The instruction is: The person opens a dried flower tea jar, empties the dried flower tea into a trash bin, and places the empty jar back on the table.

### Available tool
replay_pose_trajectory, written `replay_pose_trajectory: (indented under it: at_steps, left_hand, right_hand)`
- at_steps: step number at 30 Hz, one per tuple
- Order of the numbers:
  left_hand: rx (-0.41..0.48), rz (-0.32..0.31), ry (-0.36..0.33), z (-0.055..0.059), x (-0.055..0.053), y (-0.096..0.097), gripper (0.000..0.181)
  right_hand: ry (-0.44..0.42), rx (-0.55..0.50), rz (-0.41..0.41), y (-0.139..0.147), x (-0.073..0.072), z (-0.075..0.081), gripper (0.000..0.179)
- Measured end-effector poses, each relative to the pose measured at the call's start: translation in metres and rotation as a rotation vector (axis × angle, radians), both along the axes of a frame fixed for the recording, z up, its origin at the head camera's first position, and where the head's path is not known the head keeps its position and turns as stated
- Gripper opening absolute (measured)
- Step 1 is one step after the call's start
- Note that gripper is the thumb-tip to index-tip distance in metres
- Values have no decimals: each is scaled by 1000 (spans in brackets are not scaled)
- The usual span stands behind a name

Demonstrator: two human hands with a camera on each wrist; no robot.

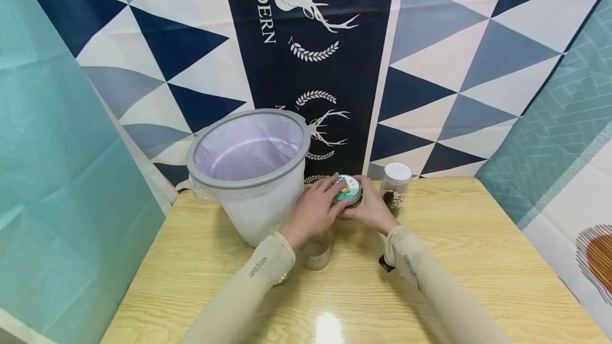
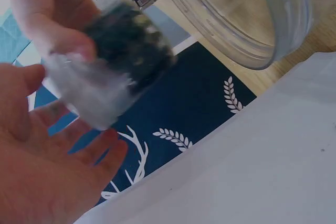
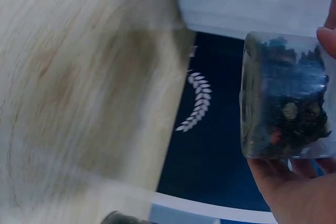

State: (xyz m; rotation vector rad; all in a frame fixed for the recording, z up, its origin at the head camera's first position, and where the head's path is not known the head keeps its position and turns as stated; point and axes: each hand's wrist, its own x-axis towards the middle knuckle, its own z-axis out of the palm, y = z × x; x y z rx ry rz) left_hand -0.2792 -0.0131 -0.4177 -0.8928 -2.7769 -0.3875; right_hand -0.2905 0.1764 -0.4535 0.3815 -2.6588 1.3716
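In the head view both hands hold a clear jar with a green and white lid (image 1: 348, 191) above the far part of the table. My right hand (image 1: 372, 207) grips the jar's side from the right. My left hand (image 1: 315, 207) has its fingers and thumb around the lid from the left. Dark dried pieces with a few pale and reddish bits fill much of the jar (image 3: 294, 100) in the right wrist view. It lies tilted and blurred in the left wrist view, its clear end near the left fingers (image 2: 107, 148).
A white bin (image 1: 263, 216) with a grey rim and lavender liner stands left of the hands. An uncapped clear jar (image 1: 315, 256) stands below the left wrist. Another jar (image 1: 396, 187), with a white lid and dark and pale contents, is right. Patterned cloth hangs behind the table (image 1: 454, 259).
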Motion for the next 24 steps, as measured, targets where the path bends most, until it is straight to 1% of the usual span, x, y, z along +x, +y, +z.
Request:
replay_pose_trajectory:
  at_steps: [4,9,13,16,20,24]
  left_hand:
    - [62,-3,7,5,3,2,66]
    - [90,-54,19,11,7,4,74]
    - [89,-90,42,14,9,3,74]
    - [95,-104,62,14,9,2,74]
    - [97,-116,91,15,9,2,74]
    - [100,-134,158,20,9,2,73]
  right_hand:
    - [25,-26,27,3,13,8,94]
    - [14,-74,68,4,25,9,96]
    - [24,-81,74,1,29,9,97]
    - [45,-79,73,0,30,9,96]
    - [53,-91,80,0,33,10,96]
    - [55,-120,86,0,36,13,97]
